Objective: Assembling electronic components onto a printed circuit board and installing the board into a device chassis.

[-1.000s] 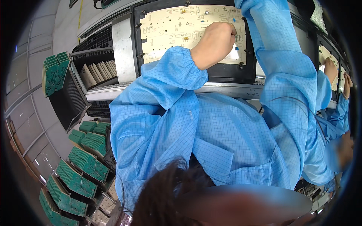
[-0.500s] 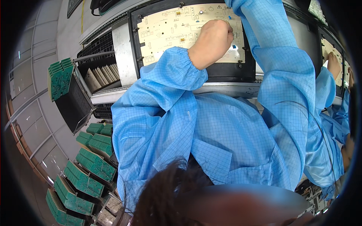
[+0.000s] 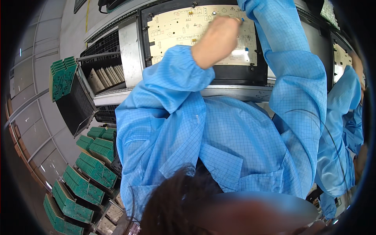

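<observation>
A cream printed circuit board (image 3: 164, 47) lies in a black frame (image 3: 235, 73) in front of me. Over its right half is my left hand (image 3: 217, 41), smeared by motion, its fingers curled together near a small blue component (image 3: 243, 19) at the far side. Whether a part is between the fingertips cannot be made out. Another blue component (image 3: 246, 49) and yellow ones (image 3: 190, 13) sit on the board. My right arm (image 3: 282, 31) reaches past the board's right side and leaves the picture at the top, so the right hand is out of sight.
At the left, a black rack (image 3: 102, 80) holds several cream boards on edge. Green circuit boards (image 3: 62, 80) stand beside it, with more stacks (image 3: 96, 168) lower down. A metal rail (image 3: 235, 91) runs along my side. To the right, a co-worker's blue sleeve (image 3: 344, 90) reaches another board.
My left hand has moved toward the far side of the board, near the blue component, and is now blurred. The board appears slightly farther right. The co-worker's arm at the right has shifted.
</observation>
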